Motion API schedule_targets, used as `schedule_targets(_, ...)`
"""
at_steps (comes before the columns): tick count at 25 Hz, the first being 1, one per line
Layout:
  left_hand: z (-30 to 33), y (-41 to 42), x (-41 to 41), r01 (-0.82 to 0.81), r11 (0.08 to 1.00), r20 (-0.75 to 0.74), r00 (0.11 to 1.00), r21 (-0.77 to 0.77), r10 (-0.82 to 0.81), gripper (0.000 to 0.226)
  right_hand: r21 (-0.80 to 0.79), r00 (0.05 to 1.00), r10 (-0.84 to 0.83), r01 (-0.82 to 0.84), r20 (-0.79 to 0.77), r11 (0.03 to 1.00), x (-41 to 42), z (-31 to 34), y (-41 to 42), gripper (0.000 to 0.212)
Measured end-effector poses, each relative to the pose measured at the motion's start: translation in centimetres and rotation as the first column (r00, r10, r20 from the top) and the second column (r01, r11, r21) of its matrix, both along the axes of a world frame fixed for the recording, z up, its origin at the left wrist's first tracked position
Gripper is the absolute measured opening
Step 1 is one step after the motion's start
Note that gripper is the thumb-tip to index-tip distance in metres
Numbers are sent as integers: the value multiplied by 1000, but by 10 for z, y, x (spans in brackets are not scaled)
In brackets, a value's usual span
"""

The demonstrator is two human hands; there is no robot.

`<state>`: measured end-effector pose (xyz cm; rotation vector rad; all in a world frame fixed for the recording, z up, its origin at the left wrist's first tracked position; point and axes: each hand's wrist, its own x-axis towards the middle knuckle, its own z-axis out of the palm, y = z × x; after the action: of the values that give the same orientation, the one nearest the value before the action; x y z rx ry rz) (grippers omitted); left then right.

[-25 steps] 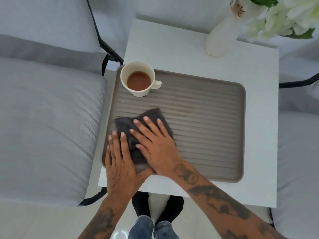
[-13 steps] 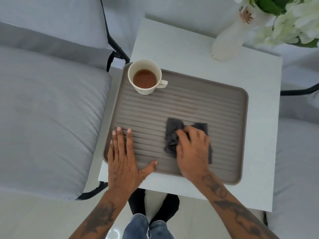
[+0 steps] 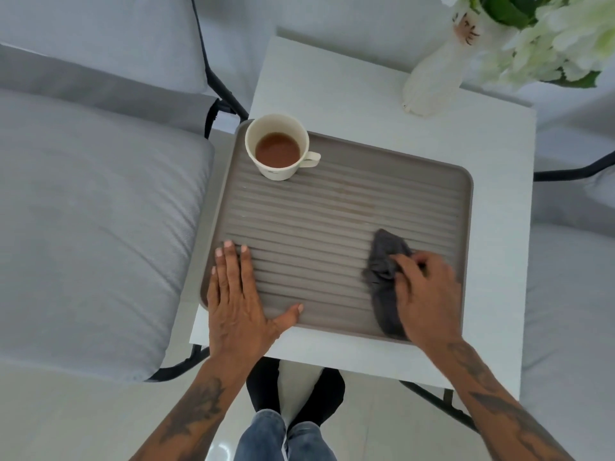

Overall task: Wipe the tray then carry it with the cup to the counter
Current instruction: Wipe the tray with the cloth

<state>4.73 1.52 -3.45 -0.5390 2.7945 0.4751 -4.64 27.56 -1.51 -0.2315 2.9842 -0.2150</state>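
A taupe ribbed tray lies on a small white table. A cream cup with brown liquid stands upright in the tray's far left corner, handle pointing right. My left hand rests flat, fingers apart, on the tray's near left corner. My right hand presses a bunched dark grey cloth onto the tray's near right area; part of the cloth is hidden under the hand.
A white vase with white flowers stands at the table's far right corner. Grey cushioned seats with black frames flank the table: one to the left, one to the right. My legs show below the near edge.
My right hand has dragged the cloth from the tray's near left side across to the near right side. My left hand has stayed planted on the near left corner.
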Motion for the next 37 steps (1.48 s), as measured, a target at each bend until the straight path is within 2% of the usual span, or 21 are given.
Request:
schedule_targets(3, 0, 1, 0, 5, 1000, -4, 1000, 4, -5, 129, -48, 996, -71, 68, -59, 997, 3, 0, 0, 40)
schedule_targets(7, -1, -2, 2, 8, 998, -26, 1000, 59, -7, 123, -147, 979, 196, -202, -59, 968, 16, -5, -101, 49)
schedule_targets(9, -2, -7, 4, 9, 989, -87, 996, 144, 3, 107, -178, 951, 308, -307, -23, 935, 20, -7, -154, 47)
schedule_targets(11, 0, -11, 3, -31, 969, -122, 991, 246, 63, 97, -201, 927, 375, -368, -3, 908, 12, -6, -170, 40)
schedule_targets(13, 3, -11, 1, -64, 948, -111, 988, 312, 103, 96, -186, 915, 403, -397, -7, 899, 6, -6, -140, 36)
schedule_targets(18, 6, -8, 1, -76, 947, -126, 985, 311, 120, 94, -58, 991, 134, -133, 23, 989, 7, 0, -5, 34)
schedule_targets(20, 5, -9, 1, -71, 950, -129, 985, 306, 115, 93, -6, 1000, 22, -22, 2, 1000, 10, 3, 6, 39)
schedule_targets(22, 6, -8, 2, -62, 945, -129, 986, 321, 108, 91, -35, 999, -12, 10, -34, 999, 12, 2, -18, 42)
schedule_targets(24, 6, -8, 1, -73, 936, -123, 985, 345, 122, 88, -110, 993, 111, -114, -38, 987, 22, -1, -68, 46)
schedule_targets(27, 6, -9, 0, -139, 911, -103, 976, 388, 193, 85, -180, 931, 366, -360, 2, 915, 45, -6, -156, 54)
schedule_targets(29, 7, -9, -1, -176, 877, -90, 967, 447, 240, 84, -217, 888, 458, -439, 47, 872, 48, -7, -180, 54)
schedule_targets(32, 9, -9, 1, -167, 876, -99, 967, 453, 236, 82, -210, 872, 487, -466, 58, 860, 40, -5, -129, 45)
schedule_targets(34, 8, -8, 0, -162, 887, -82, 973, 432, 218, 79, -159, 922, 380, -365, 79, 917, 38, -1, -65, 40)
schedule_targets(35, 7, -8, 1, -135, 914, -76, 981, 383, 177, 78, -123, 948, 309, -299, 75, 946, 36, 1, -34, 37)
schedule_targets(37, 1, -6, 3, -32, 981, -83, 995, 189, 48, 83, -56, 981, 183, -180, 67, 982, 37, 7, 11, 34)
